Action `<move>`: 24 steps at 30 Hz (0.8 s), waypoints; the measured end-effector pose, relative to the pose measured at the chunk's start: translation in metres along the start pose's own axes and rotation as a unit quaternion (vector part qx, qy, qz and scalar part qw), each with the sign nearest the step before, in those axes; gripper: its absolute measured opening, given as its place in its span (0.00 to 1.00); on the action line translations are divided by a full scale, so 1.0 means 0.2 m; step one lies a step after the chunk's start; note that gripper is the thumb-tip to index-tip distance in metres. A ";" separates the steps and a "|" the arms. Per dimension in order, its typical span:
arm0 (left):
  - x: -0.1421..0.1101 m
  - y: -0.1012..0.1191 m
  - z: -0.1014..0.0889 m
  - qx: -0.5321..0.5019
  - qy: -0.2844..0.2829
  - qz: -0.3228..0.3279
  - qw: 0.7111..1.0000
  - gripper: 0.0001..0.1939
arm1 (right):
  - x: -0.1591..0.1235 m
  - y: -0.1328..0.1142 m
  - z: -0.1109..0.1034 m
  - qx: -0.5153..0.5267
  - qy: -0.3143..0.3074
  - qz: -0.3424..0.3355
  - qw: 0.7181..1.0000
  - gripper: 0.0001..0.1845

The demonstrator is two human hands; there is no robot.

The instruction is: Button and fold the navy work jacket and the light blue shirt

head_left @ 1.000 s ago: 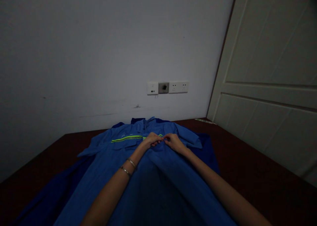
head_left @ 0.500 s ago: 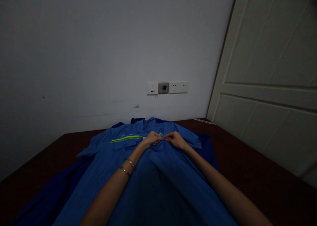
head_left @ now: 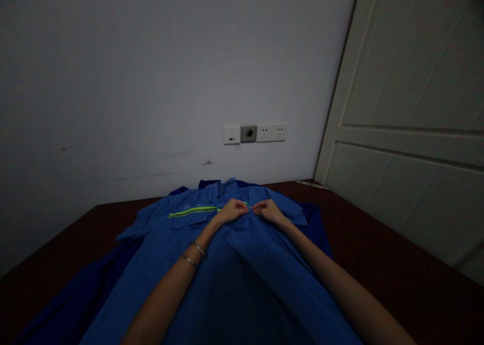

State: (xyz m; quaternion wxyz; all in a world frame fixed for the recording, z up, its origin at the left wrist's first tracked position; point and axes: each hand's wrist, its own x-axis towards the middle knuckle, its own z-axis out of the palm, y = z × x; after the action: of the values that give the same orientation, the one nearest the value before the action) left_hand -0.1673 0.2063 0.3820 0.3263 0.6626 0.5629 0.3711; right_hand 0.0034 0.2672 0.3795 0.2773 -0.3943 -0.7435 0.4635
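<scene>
A blue work shirt (head_left: 242, 264) with a yellow-green reflective stripe (head_left: 192, 212) lies spread on a dark brown table (head_left: 378, 244), collar toward the wall. Both my hands meet at the chest of the shirt, just below the collar. My left hand (head_left: 232, 210), with two thin bracelets on its wrist, pinches the front edge of the cloth. My right hand (head_left: 269, 211) pinches the facing edge, fingertips almost touching the left ones. What lies between the fingertips is too small to make out.
A white wall stands behind the table, with a row of sockets and a switch (head_left: 254, 133). A pale panelled door (head_left: 412, 118) rises at the right. Darker blue cloth (head_left: 75, 304) shows under the shirt at the left.
Both hands have crept slightly up the shirt toward the collar, still pinching the front edges together. The shirt has barely shifted.
</scene>
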 end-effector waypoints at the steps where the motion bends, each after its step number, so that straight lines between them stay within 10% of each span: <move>1: 0.00 0.00 0.00 0.012 0.004 0.006 1.000 0.12 | 0.00 0.00 0.00 -0.002 -0.001 0.001 1.000 0.15; 6: -0.01 0.10 -0.06 0.081 0.022 0.045 0.995 0.14 | -0.03 -0.03 -0.05 -0.031 -0.012 -0.021 0.999 0.13; 15: -0.23 0.61 -0.31 0.084 0.199 0.144 0.966 0.16 | -0.14 -0.24 -0.06 -0.107 -0.004 -0.146 0.984 0.12; 24: -0.37 0.43 -0.38 0.143 0.113 0.011 0.983 0.17 | -0.40 -0.41 0.20 -0.218 -0.112 -0.254 0.936 0.15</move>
State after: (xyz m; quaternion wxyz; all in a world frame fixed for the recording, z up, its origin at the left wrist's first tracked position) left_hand -0.1954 0.1208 0.4843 0.1582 0.6624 0.6361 0.3627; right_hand -0.0126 0.1593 0.4330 0.2078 -0.1885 -0.9279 0.2454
